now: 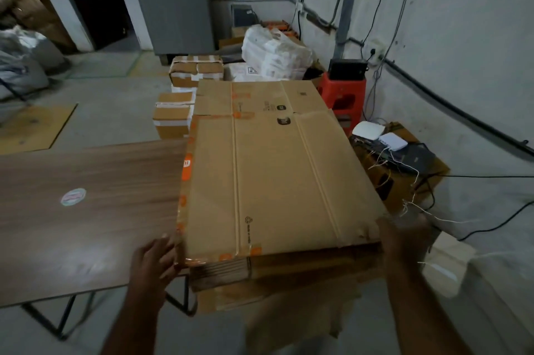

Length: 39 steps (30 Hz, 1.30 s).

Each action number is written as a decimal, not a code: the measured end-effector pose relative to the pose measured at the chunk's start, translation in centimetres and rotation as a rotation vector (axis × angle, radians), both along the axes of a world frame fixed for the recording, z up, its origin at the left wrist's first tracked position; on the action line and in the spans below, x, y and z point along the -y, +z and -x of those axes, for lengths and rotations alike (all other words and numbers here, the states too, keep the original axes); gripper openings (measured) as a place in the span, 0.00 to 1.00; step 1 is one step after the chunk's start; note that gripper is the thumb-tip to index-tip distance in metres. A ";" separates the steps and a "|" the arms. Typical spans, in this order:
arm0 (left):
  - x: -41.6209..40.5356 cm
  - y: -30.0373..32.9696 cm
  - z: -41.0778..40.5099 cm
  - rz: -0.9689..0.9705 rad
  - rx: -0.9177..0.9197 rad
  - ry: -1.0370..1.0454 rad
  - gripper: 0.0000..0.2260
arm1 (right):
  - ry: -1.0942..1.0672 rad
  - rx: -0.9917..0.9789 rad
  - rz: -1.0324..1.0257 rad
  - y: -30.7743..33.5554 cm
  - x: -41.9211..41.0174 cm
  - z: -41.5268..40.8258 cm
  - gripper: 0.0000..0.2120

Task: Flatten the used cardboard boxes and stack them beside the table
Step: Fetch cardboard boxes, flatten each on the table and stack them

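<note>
Broadly, a wooden table [86, 195] stretches away to the left of the left hand [154, 260], a round sticker [73, 196] on its top. Between both hands lies a flattened cardboard box [277, 181], topmost on a stack of flattened cardboard [260, 276] just right of the table's edge. The left hand's fingers curl round the box's near left corner, at the orange tape [187, 169]. The right hand [403, 236] holds the near right corner, blurred. Beyond the right hand, a red stool [344, 97] stands, and white devices [378, 135] rest on a carton [404, 178].
</note>
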State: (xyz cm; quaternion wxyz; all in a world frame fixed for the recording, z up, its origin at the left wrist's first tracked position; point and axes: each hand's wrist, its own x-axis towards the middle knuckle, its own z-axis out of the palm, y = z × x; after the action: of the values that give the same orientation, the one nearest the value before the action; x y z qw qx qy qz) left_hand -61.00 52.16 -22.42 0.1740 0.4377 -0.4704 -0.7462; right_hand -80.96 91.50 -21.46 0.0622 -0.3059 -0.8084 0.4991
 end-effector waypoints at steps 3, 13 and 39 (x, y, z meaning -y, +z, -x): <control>-0.3 0.8 1.8 0.138 0.075 -0.266 0.16 | 0.337 0.068 -0.206 1.3 -0.2 2.7 0.40; -2.7 0.7 3.4 0.178 0.158 -0.289 0.21 | 0.543 0.238 -0.164 -1.9 -2.9 4.7 0.43; -3.6 0.7 -0.5 0.949 0.337 -0.245 0.12 | 0.870 -0.117 -0.707 0.8 7.6 -5.0 0.27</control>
State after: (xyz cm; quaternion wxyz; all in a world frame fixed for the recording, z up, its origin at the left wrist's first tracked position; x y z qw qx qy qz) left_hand -60.51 55.73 -21.71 0.1866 0.3662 -0.8264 -0.3848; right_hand -75.98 83.86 -20.62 -0.0058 0.1234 -0.9732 0.1939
